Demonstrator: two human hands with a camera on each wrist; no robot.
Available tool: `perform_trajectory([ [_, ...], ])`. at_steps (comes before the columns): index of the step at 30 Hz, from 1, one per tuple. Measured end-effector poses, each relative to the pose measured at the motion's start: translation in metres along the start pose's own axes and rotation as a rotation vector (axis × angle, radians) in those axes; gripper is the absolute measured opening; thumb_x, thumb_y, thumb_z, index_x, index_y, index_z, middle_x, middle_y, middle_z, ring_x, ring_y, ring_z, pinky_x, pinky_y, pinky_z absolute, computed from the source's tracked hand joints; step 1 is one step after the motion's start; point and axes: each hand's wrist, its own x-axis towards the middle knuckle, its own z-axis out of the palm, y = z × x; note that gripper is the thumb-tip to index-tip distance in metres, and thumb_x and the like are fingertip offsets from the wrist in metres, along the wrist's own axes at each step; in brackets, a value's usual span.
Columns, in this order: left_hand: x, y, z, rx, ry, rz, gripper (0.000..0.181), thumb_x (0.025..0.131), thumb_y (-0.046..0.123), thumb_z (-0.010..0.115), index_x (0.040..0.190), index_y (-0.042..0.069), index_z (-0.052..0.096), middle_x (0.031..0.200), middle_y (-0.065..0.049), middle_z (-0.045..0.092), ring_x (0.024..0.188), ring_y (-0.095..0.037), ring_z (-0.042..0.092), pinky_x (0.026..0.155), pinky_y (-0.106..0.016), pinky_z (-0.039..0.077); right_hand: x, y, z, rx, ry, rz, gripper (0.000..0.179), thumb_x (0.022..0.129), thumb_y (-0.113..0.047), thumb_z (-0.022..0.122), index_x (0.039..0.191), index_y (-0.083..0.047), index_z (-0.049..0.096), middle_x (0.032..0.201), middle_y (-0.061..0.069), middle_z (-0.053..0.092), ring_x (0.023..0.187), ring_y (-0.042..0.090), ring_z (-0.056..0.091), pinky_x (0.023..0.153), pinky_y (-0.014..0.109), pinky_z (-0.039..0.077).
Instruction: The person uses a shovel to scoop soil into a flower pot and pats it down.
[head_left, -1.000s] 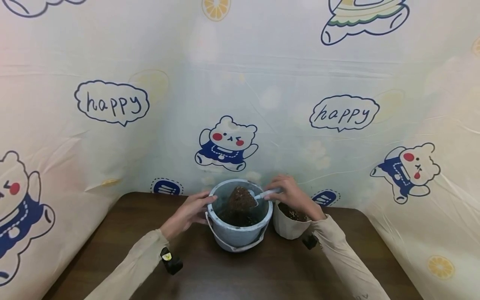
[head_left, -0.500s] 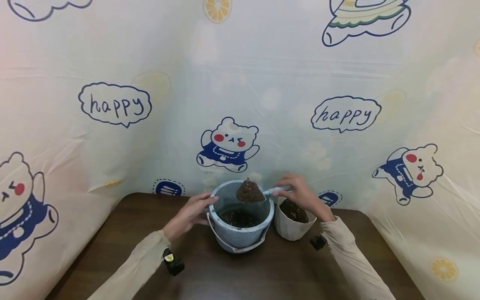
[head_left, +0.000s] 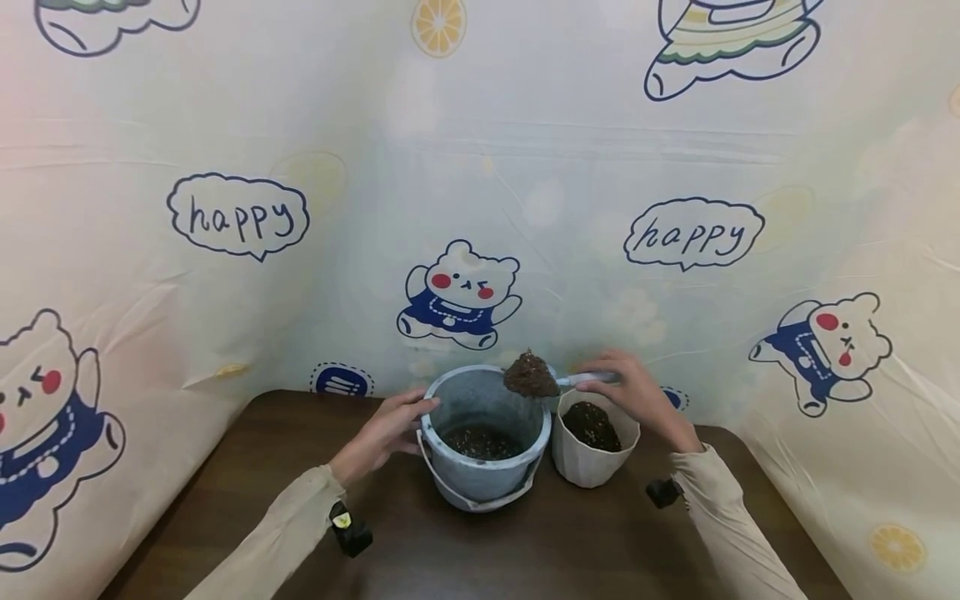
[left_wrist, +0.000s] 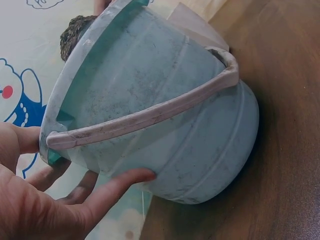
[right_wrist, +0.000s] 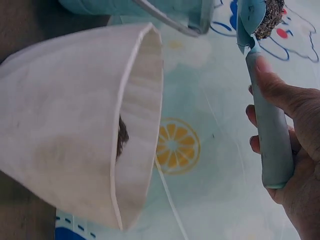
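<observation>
A pale blue bucket with dark soil in its bottom stands on the table, its handle hanging down in front. My left hand grips the bucket's left side at the rim; in the left wrist view one finger lies along the bucket wall. With my right hand I hold a light blue trowel by its handle. A heaped mound of brown soil sits on its blade, raised over the bucket's right rim. Right of the bucket, under my right hand, stands a whitish fabric pot partly filled with dark soil.
The brown wooden table reaches back to a printed curtain with bears and the word "happy", which closes in behind and at both sides. The pot stands close beside the bucket.
My right hand has lifted the loaded trowel out of the bucket and moved it rightward to the rim near the pot. My left hand stays on the bucket.
</observation>
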Motion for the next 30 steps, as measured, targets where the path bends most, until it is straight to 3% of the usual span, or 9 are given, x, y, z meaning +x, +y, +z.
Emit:
perform_trajectory([
  [3, 0.000, -0.001, 0.000, -0.012, -0.006, 0.003, 0.058, 0.107, 0.031, 0.059, 0.159, 0.007, 0.043, 0.148, -0.029, 0.055, 0.134, -0.049, 0.055, 0.082, -0.051, 0.063, -0.005, 0.007, -0.007, -0.014, 0.031, -0.004, 0.024, 0.088, -0.009, 0.083, 0.111, -0.001, 0.080, 0.108, 0.012, 0.076, 0.099, 0.031, 0.067, 0.083, 0.050, 0.057],
  [11, 0.001, 0.000, 0.002, -0.035, -0.019, 0.019, 0.057, 0.108, 0.029, 0.058, 0.158, 0.006, 0.043, 0.146, -0.030, 0.055, 0.132, -0.049, 0.057, 0.082, -0.051, 0.063, -0.017, 0.029, -0.028, -0.082, 0.114, -0.060, 0.019, 0.081, 0.000, 0.086, 0.099, -0.001, 0.080, 0.092, 0.010, 0.076, 0.087, 0.027, 0.064, 0.078, 0.036, 0.047],
  [21, 0.001, -0.001, 0.002, -0.037, -0.001, 0.021, 0.055, 0.108, 0.027, 0.058, 0.157, 0.006, 0.045, 0.144, -0.030, 0.057, 0.120, -0.040, 0.066, 0.080, -0.049, 0.064, -0.041, 0.043, -0.047, -0.130, 0.069, 0.073, 0.019, 0.086, -0.008, 0.085, 0.104, -0.001, 0.080, 0.097, 0.011, 0.076, 0.094, 0.030, 0.064, 0.082, 0.040, 0.050],
  [26, 0.001, -0.002, 0.002, -0.041, -0.002, 0.015, 0.056, 0.108, 0.027, 0.058, 0.158, 0.006, 0.044, 0.145, -0.030, 0.056, 0.129, -0.047, 0.060, 0.082, -0.050, 0.063, -0.051, 0.052, -0.053, -0.179, 0.089, 0.099, 0.021, 0.084, -0.009, 0.087, 0.102, -0.002, 0.081, 0.103, 0.015, 0.078, 0.098, 0.036, 0.067, 0.087, 0.049, 0.051],
  [30, 0.000, -0.002, 0.001, -0.038, -0.005, 0.013, 0.057, 0.108, 0.028, 0.057, 0.159, 0.006, 0.043, 0.148, -0.030, 0.054, 0.132, -0.049, 0.057, 0.083, -0.051, 0.063, -0.057, 0.055, -0.053, -0.229, 0.114, 0.136, 0.021, 0.081, -0.010, 0.088, 0.099, -0.003, 0.080, 0.103, 0.017, 0.076, 0.100, 0.039, 0.062, 0.085, 0.050, 0.042],
])
